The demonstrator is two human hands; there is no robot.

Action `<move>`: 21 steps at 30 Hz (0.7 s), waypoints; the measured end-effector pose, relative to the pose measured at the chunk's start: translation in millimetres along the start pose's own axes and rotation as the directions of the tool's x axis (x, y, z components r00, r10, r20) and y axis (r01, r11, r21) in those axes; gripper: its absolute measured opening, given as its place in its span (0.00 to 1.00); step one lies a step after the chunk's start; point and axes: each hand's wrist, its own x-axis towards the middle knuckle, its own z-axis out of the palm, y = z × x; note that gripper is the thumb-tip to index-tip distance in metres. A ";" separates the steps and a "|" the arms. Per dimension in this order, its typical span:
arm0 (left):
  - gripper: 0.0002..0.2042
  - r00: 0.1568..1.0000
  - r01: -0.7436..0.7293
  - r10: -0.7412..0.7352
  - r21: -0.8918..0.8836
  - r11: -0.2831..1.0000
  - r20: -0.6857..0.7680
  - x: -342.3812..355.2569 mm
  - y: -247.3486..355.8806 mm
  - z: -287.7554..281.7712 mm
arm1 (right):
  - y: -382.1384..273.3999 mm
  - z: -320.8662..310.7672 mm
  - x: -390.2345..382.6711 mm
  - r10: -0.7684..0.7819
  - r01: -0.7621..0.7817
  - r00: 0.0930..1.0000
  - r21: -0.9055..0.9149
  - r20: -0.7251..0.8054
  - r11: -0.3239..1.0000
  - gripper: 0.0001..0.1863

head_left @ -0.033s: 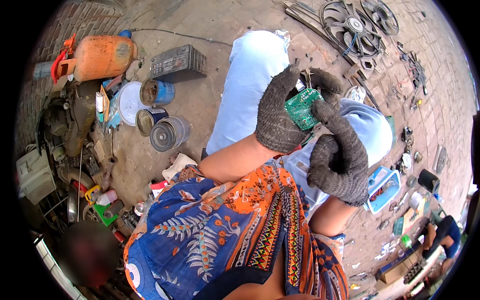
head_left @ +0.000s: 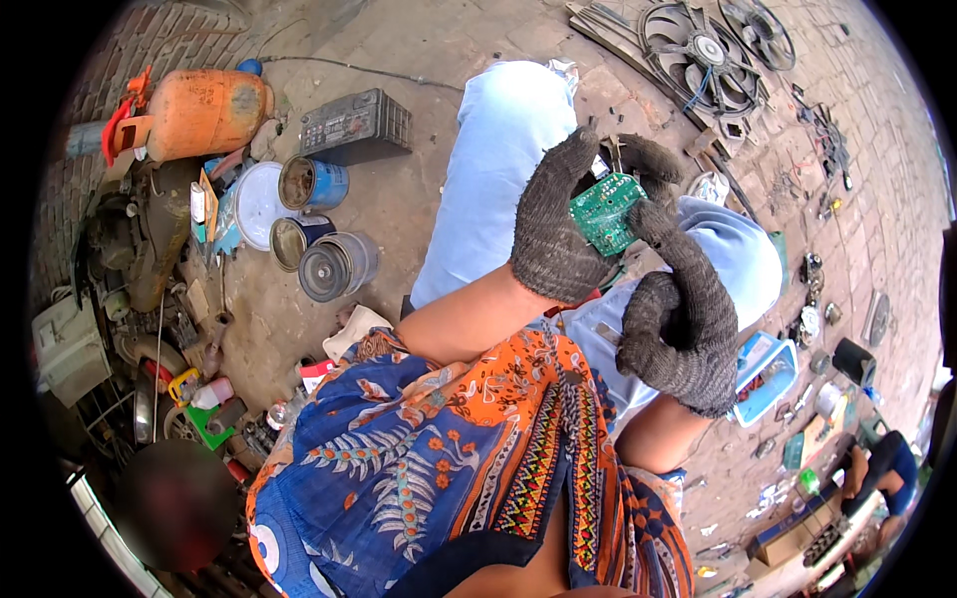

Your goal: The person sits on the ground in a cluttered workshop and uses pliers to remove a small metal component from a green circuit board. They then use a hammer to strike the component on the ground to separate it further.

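Both my hands wear dark grey knitted gloves and meet over my lap. My left hand (head_left: 554,227) wraps around a small green circuit board (head_left: 604,211), fingers curled over its top edge. My right hand (head_left: 680,324) is just below and to the right, its forefinger and thumb reaching up to pinch the board's lower right edge. The board's underside is hidden by the gloves. I sit with light blue trousers (head_left: 498,169) and a blue and orange patterned shirt (head_left: 449,468) under the hands.
On the ground to the left are an orange gas cylinder (head_left: 204,115), a black battery (head_left: 354,125), several tins (head_left: 311,182) and scrap parts. Radiator fans (head_left: 703,55) lie at the top right, a blue tray (head_left: 763,374) at my right, another person (head_left: 882,468) beyond it.
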 end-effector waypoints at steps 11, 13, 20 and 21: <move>0.14 0.989 -0.065 0.091 0.207 0.976 -0.119 3.2 -1.2 2.3 | 0.9 1.5 4.5 -0.034 0.034 0.999 0.005 0.004 0.999 0.46; 0.17 0.986 -0.094 0.137 0.353 0.931 -0.098 2.8 0.8 0.8 | -2.3 -1.3 2.3 -0.087 0.084 0.994 -0.053 -0.064 0.995 0.41; 0.25 0.993 0.115 -0.115 -0.040 0.993 0.001 10.3 1.3 -4.1 | 11.7 -8.5 4.7 -0.325 0.309 0.884 -0.101 -0.337 0.946 0.20; 0.26 0.993 0.114 -0.114 -0.040 0.993 -0.004 10.4 1.0 -3.0 | 12.4 -7.6 5.8 -0.306 0.280 0.876 -0.123 -0.372 0.952 0.18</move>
